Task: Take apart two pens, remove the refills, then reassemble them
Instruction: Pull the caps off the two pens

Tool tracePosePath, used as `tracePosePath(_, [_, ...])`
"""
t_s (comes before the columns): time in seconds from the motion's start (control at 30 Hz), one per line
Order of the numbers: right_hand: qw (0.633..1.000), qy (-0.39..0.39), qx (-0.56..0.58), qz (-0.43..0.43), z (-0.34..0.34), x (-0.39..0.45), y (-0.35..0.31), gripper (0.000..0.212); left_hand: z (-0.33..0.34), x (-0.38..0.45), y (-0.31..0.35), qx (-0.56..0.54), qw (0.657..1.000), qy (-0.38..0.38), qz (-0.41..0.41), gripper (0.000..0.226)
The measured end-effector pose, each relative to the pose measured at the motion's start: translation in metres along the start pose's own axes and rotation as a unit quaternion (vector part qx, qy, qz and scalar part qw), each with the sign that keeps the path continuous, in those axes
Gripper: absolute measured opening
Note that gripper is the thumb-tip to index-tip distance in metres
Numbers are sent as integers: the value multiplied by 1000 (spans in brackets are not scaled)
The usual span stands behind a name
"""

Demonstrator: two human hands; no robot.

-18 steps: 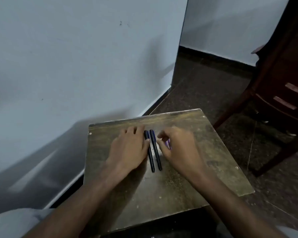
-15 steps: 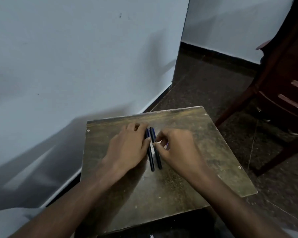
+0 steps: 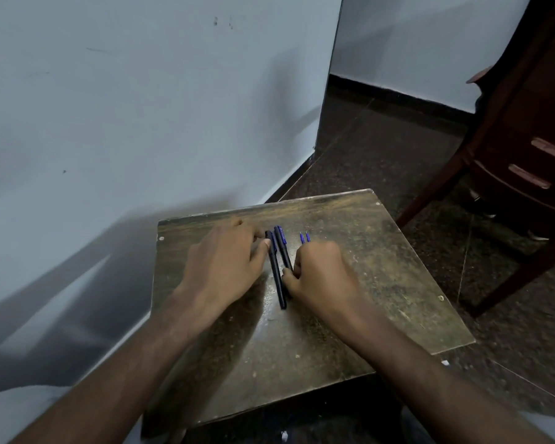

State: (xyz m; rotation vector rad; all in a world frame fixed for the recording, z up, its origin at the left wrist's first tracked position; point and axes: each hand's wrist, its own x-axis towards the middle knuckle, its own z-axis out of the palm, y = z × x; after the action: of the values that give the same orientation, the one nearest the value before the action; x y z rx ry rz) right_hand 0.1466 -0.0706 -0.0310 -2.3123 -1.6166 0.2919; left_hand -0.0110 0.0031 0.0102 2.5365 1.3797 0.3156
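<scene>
Left hand flat, thumb touching left dark blue pen. Right hand curled, fingertips gripping right dark blue pen. Both pens on worn wooden tabletop; two thin blue refills just beside.

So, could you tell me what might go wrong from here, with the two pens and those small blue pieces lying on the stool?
1. The two small blue pieces lie loose just beyond the right hand; a careless move could knock them along the wooden top and onto the floor.
2. The left pen and the right pen lie side by side, almost touching; the left hand could set one rolling.
</scene>
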Motion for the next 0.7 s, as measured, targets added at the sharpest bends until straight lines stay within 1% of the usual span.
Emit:
tracePosePath(0.1, [1000,6,15,-15,-5,2,-5,52,-2,-1,-1,-11,1000,21,-3,29])
tracePosePath(0.2, [999,29,43,-11,-16,8,-3,47,-2,-1,-2,-43,998,32,-11,27])
tracePosePath(0.27, [996,58,65,-20,-26,8,-1,40,1,1,-1,-90,996,23,-14,30])
tracePosePath(0.37, [981,124,142,-46,-35,-6,-3,32,10,5,6,-184,982,-10,-34,43])
tracePosePath(0.4, [974,139,170,-52,-36,-12,-5,30,13,5,9,-238,970,-22,-53,44])
tracePosePath(0.43, [970,145,186,-58,-36,-17,-7,28,15,5,12,-302,950,-29,-75,42])
tracePosePath(0.5, [970,136,188,-73,-33,-24,-9,25,19,5,15,-422,900,-26,-107,34])
tracePosePath(0.57, [971,126,186,-78,-33,-26,-10,27,20,5,15,-494,860,-31,-123,28])
tracePosePath(0.63, [966,125,218,-60,-37,-22,-7,23,20,4,13,-522,841,-64,-128,27])
tracePosePath(0.7, [952,112,285,-19,-44,-13,-2,16,23,-1,12,-518,841,-99,-119,29])
